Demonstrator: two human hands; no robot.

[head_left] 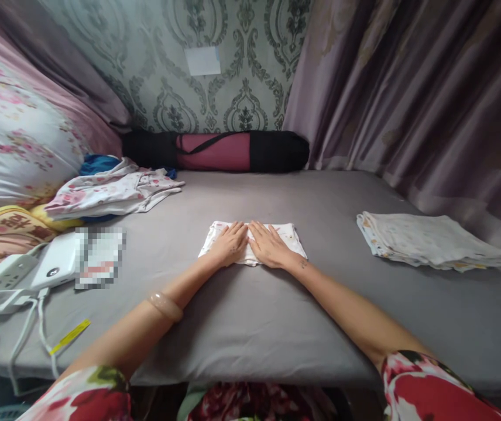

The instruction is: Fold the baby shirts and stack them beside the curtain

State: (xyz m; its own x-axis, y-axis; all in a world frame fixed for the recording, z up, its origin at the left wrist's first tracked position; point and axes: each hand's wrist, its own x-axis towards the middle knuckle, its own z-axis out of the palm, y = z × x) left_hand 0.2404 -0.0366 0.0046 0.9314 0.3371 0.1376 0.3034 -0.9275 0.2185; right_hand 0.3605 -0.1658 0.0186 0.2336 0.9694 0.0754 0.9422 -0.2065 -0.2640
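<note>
A folded white cloth garment (286, 233) with small printed specks lies in the middle of the grey-covered surface. My left hand (232, 244) rests flat on its left half, fingers stretched out and pointing away from me. On the right half lies my right hand (269, 245), also flat, its fingertips almost meeting those of the left. Both palms face down on the fabric, and neither hand grips it. Much of the cloth's centre is hidden under the hands.
Right of me sits a stack of folded cloths (430, 240). At the left are a loose pile of clothes (119, 190), a white power bank (59, 260), a power strip (2, 280) with cables and a yellow strip (70, 337). A black-and-maroon roll bag (215, 153) lies along the wall.
</note>
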